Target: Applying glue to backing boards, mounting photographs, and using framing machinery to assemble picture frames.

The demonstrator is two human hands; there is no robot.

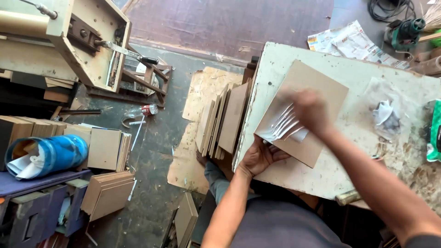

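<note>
A square brown board (317,87) lies on a white, stained worktable (349,160). White glue is smeared in streaks (285,126) over the board's near left part. My right hand (310,110) is blurred with motion and rests flat on the board, fingers in the glue. My left hand (259,156) grips the board's near left corner at the table edge.
Several cut boards (225,119) lean against the table's left side. More board stacks (108,149) lie on the floor at left, by a blue roll (48,154). A plastic bag of glue (386,117), a green packet (434,131) and a power tool (404,32) sit at right.
</note>
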